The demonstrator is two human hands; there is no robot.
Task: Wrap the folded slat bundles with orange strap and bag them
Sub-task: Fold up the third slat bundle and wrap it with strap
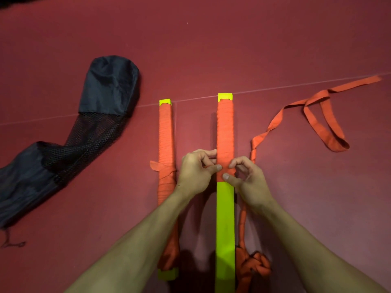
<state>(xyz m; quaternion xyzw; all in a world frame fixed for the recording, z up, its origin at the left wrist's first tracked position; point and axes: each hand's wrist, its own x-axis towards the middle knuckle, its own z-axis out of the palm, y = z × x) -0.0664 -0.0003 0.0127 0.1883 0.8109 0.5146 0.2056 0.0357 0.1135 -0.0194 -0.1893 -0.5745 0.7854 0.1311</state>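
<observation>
Slat bundle (pixel 225 218) lies on the floor (pixel 254 49) between my hands, long axis running straight away from me. My left hand (pixel 195 172) pinches the orange strap (pixel 225 134) at the wrap's near edge. My right hand (pixel 247 182), fingers curled, pins it by thumb. Loose strap trails right. The wrapped bundle (pixel 167 134) lies parallel on the left, the mesh bag (pixel 95 115) beyond. The frame edge cuts off the near end.

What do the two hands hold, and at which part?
The left hand and right hand pinch the orange strap at its nearest turn on the half-wrapped slat bundle.
</observation>
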